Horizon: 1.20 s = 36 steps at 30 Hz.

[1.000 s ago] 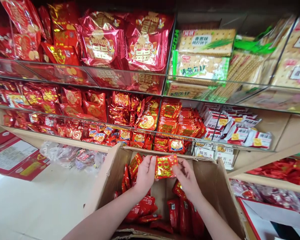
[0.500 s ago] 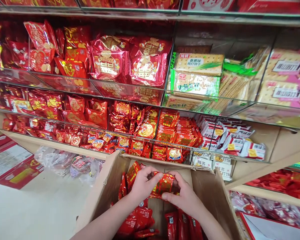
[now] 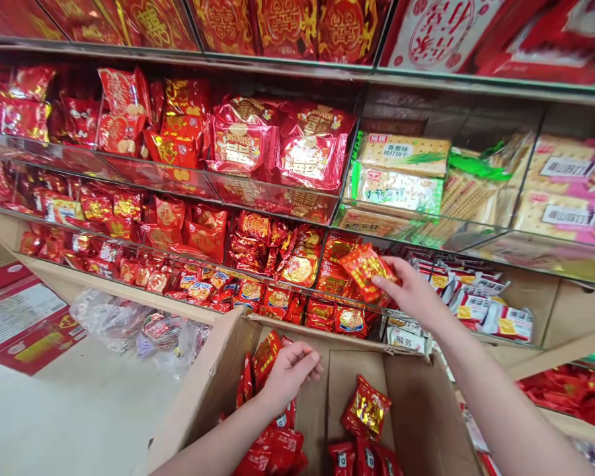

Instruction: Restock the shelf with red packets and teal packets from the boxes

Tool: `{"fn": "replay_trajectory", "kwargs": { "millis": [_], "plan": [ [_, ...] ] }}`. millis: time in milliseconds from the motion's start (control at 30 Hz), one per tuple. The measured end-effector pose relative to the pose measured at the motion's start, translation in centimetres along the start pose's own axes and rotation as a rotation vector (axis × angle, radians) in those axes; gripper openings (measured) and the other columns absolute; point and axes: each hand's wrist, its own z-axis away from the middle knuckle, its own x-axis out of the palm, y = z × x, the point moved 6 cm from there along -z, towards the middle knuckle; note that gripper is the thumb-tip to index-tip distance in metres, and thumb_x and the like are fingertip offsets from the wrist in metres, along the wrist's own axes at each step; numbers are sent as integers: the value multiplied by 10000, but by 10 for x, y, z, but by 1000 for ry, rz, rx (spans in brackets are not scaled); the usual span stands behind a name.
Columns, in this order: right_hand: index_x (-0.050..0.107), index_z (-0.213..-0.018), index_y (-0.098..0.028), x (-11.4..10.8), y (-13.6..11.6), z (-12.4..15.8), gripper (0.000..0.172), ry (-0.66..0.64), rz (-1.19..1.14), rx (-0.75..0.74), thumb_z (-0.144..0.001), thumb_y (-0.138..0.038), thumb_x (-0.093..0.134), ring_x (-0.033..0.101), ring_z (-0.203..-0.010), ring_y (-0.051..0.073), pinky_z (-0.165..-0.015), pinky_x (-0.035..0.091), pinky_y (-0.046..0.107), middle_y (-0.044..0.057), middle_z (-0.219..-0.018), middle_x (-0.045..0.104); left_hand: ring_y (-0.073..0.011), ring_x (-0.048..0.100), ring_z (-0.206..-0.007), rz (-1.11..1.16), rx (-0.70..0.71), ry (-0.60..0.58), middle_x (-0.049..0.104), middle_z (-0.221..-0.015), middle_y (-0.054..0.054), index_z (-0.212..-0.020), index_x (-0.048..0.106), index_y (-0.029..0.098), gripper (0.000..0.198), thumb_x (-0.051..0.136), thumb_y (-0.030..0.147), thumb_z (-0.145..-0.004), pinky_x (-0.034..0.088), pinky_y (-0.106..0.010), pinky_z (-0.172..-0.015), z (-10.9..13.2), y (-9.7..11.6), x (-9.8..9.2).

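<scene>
My right hand (image 3: pixel 411 291) is raised to the glass-fronted shelf bin and grips a stack of red and gold snack packets (image 3: pixel 367 270), held over the like packets in that bin (image 3: pixel 340 254). My left hand (image 3: pixel 290 373) hangs inside the open cardboard box (image 3: pixel 203 390), fingers loosely curled and holding nothing, beside red packets (image 3: pixel 265 354) leaning on the box's left wall. More red packets (image 3: pixel 367 410) lie at the box's bottom.
Tiered glass bins hold red sweets (image 3: pixel 178 231) at left and white packets (image 3: pixel 476 304) at right. Green cracker packs (image 3: pixel 401 175) sit on the upper shelf. A clear plastic bag (image 3: pixel 123 320) lies on the pale floor, with red cartons (image 3: pixel 20 317) at far left.
Both hands held the packets together over the box; now my right hand has lifted them up to the shelf bin and my left hand has let go and stayed in the box.
</scene>
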Motion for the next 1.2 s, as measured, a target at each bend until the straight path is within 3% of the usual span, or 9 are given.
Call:
{"fn": "replay_trajectory", "kwargs": {
  "millis": [100,233,367,600,800,1033,1200],
  "plan": [
    [522,-1071,-189,-2,-10,-47,354,1,275,-131,-734,-297,540,548,-966,205,-857,405,351,64,-1082,588,-77,505,-468,-16,-31,-44,583,-518,13,-615,542,140,331,662,447,-583,401,-196,-486,1,-11,5],
    [572,-1008,-172,12,-12,-75,323,57,479,-101,-692,-238,575,542,-985,233,-875,383,347,87,-1022,615,-79,505,-499,-89,-39,-96,563,-538,18,-638,539,142,331,639,455,-609,419,-206,-516,1,-25,6],
    [573,-919,-106,19,-1,-76,293,202,516,21,-673,-265,586,564,-893,290,-792,408,398,158,-883,620,-85,504,-522,-151,-28,-115,541,-551,23,-650,527,145,331,608,466,-637,420,-211,-528,-1,-32,5],
    [541,-848,-136,25,1,-72,208,256,474,90,-687,-266,566,588,-778,252,-708,438,354,116,-789,616,-92,485,-544,-312,5,-210,544,-571,10,-682,548,142,288,534,427,-713,403,-209,-541,1,-39,8],
    [480,-967,-119,25,8,-64,351,326,258,48,-663,-256,593,597,-723,204,-666,457,300,82,-798,619,-96,497,-567,-417,17,-264,554,-601,0,-717,567,138,240,497,366,-748,404,-201,-548,5,-46,11],
    [406,-1113,-101,31,7,-62,550,276,271,103,-629,-256,616,581,-830,243,-737,445,345,143,-963,586,-92,493,-550,-456,-6,-260,558,-591,2,-706,566,138,247,501,374,-739,397,-191,-532,4,-48,12],
    [416,-1088,-99,42,3,-67,451,213,254,159,-667,-193,550,573,-871,254,-739,440,339,151,-959,593,-96,502,-569,-517,-3,-283,585,-612,-5,-736,579,137,242,481,358,-751,401,-195,-556,5,-48,12]
  ]
}}
